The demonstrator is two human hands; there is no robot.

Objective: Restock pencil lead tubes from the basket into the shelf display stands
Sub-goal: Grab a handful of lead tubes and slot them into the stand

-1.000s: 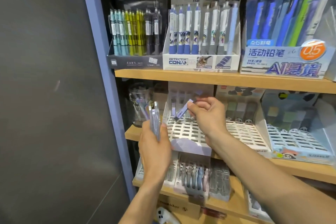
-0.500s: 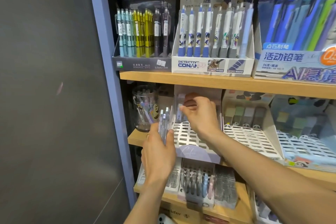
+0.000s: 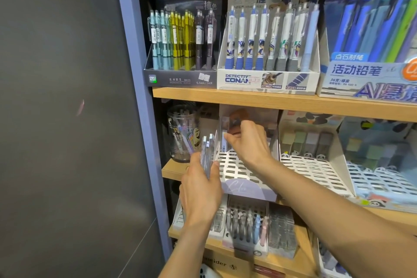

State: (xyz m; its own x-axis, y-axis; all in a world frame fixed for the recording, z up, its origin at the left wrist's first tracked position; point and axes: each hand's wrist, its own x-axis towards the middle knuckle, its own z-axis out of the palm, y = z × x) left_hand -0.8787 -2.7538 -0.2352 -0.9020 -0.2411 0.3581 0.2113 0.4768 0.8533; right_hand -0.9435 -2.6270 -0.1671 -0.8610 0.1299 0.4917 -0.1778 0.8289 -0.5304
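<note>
My left hand (image 3: pixel 200 189) grips a small upright stack of clear pencil lead tubes (image 3: pixel 207 153) in front of the middle shelf. My right hand (image 3: pixel 248 142) reaches into the back left of the white slotted display stand (image 3: pixel 243 171) and pinches one lead tube (image 3: pixel 225 142) that stands upright at the stand's back row. Most slots of that stand are bare. The basket is out of view.
A clear jar of pens (image 3: pixel 182 133) stands left of the stand. Two more slotted stands (image 3: pixel 316 169) (image 3: pixel 381 180) sit to the right. Pencil display boxes (image 3: pixel 268 56) fill the upper shelf (image 3: pixel 270 99). A lower shelf holds more stock (image 3: pixel 246 225). A grey panel (image 3: pixel 63 119) is on the left.
My right hand carried one lead tube from in front of the stand up to its back row. My left hand with the stack rose a little. The camera moved closer.
</note>
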